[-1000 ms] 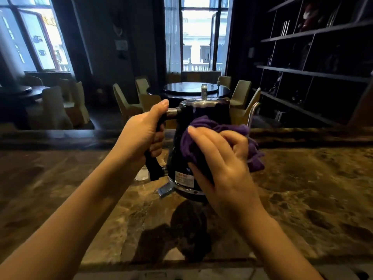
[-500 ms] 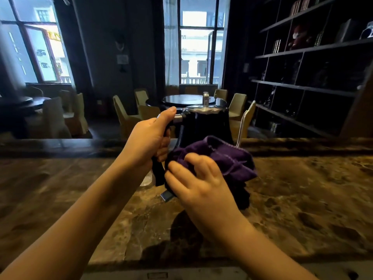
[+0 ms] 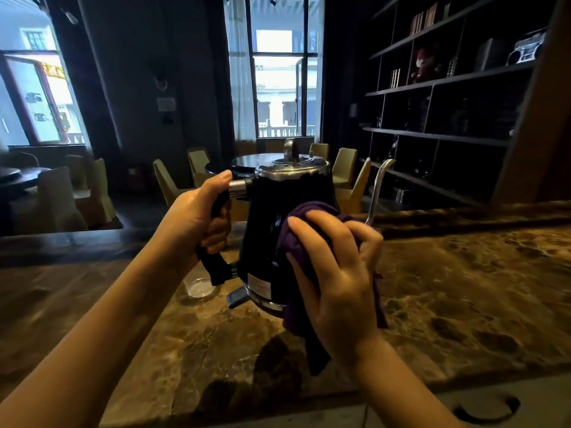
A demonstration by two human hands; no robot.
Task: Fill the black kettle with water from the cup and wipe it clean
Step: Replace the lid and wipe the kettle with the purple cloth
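Kettle: black kettle (image 3: 265,230), glossy dark body that widens toward the base; domed metal lid (image 3: 292,169) with a loop knob; thin curved metal spout (image 3: 375,193) on its right side; white label low on the body. Held upright above the middle of the counter, toward its far edge.
Handle: matte black loop handle (image 3: 216,264) on the kettle's left side, joined at the top by a metal collar.
Left hand: left hand (image 3: 193,217), fingers wrapped tight around the handle, thumb laid along the top by the collar.
Cloth: purple cloth (image 3: 296,251), soft and bunched into folds, pressed against the kettle's right flank; one end hangs down below the base.
Right hand: right hand (image 3: 336,273), fingers spread and curled over the cloth, holding it to the kettle.
Cup: clear cup (image 3: 197,285), round, standing on the counter just below the handle, partly hidden by the left forearm.
Counter: counter (image 3: 463,288), polished brown stone with mottled veining, dark raised ledge along the far edge.
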